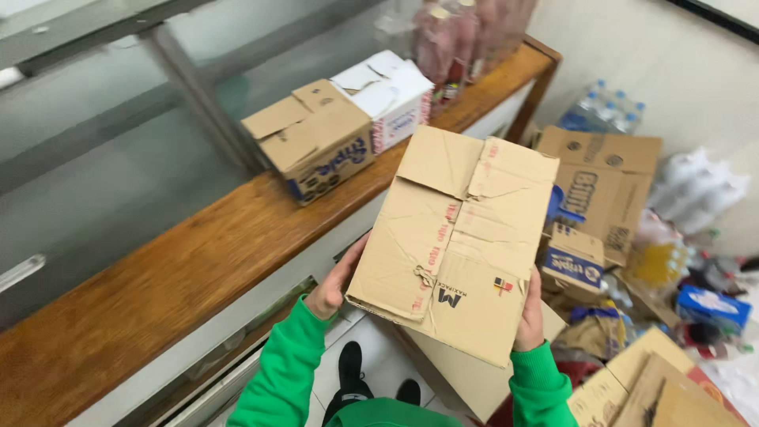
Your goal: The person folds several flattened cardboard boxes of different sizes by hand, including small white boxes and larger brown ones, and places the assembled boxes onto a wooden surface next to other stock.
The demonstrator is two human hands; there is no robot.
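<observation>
Our fingers are mostly hidden under the flattened cardboard box [455,237]. Left hand [336,286] and right hand [528,320] each clamp a near corner, thumbs pressed on top.

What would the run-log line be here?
left hand: grips cardboard box | right hand: grips box | box: closed, above wooden counter edge

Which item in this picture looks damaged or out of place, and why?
The cardboard box held between the left hand and right hand is creased, with torn tape along its seam. On the floor at right, boxes and bottles lie in a jumbled heap.
</observation>
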